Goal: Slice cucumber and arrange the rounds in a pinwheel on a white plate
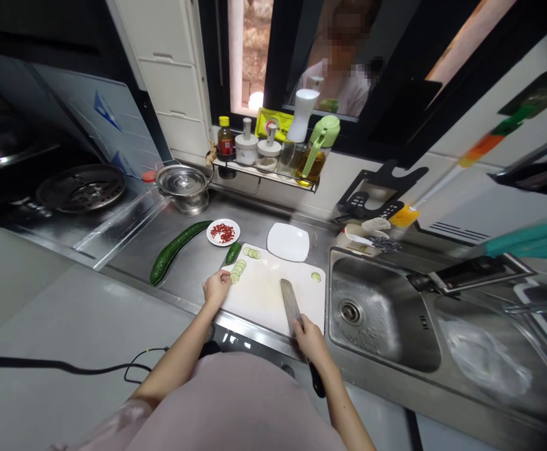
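A white cutting board [259, 300] lies on the steel counter. Along its left side runs an overlapping row of pale green cucumber slices [238, 268]. My left hand [216, 288] is at the near end of that row, fingers pinched at the lowest slice. A kitchen knife [290, 297] is in my right hand [310, 338], its broad blade low over the right half of the board and its black handle extending below my hand. More slices lie at the board's top left and right edge. A cucumber end piece [233, 253] rests by the top-left corner.
Left of the board are a whole cucumber [174, 250] and a white dish of chopped red pieces [223, 232]. Behind it sits a white plate [288, 242]. A steel sink [381, 313] borders the right side; a condiment rack [264, 172] hangs behind, a lidded pot [186, 188] back left.
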Motion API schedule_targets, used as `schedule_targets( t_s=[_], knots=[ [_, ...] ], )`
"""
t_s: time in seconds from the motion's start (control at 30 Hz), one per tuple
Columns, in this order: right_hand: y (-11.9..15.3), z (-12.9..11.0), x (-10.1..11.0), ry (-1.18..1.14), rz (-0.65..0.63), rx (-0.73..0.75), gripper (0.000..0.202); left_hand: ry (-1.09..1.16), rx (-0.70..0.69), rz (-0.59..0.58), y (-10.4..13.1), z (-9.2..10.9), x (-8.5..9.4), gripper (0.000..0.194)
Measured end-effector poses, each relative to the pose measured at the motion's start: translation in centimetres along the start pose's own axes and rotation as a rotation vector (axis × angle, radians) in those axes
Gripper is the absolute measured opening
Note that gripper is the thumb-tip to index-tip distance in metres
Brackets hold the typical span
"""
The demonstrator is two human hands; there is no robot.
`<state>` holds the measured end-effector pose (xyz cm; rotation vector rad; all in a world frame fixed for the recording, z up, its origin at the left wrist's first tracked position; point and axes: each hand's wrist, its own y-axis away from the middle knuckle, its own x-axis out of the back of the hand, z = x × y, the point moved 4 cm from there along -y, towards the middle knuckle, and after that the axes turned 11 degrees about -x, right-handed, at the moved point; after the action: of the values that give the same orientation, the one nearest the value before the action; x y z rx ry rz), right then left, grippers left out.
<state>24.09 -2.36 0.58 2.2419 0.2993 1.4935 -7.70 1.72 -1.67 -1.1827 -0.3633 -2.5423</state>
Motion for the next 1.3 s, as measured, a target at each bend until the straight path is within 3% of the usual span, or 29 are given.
schedule_targets(
  t_s=[0.7, 0.83, 0.93, 1.1, 1.3],
  knots=[
    [-0.3, -0.7, 0.2, 0.006, -0.028, 0.009, 0.028, -0.136, -0.061, 0.035, 0.6, 0.6, 0.1, 0.026],
    [-0.2, -0.6, 0.4, -0.001, -0.034, 0.005, 0.029, -0.102, -0.121, 0.125, 0.4, 2.5, 0.1, 0.026],
    [0.0, -0.6, 0.7, -0.004, -0.031, -0.009, 0.029, -0.057, -0.188, 0.119, -0.4, 4.7, -0.5, 0.026],
    [0.3, -0.3, 0.8, -0.013, -0.017, -0.038, 0.030, -0.013, -0.263, 0.047, -3.3, 7.6, -2.2, 0.033],
    [0.5, 1.3, 0.3, -0.033, -0.007, -0.062, 0.030, -0.184, -0.312, -0.106, -7.3, 9.5, -4.1, 0.037]
  ],
)
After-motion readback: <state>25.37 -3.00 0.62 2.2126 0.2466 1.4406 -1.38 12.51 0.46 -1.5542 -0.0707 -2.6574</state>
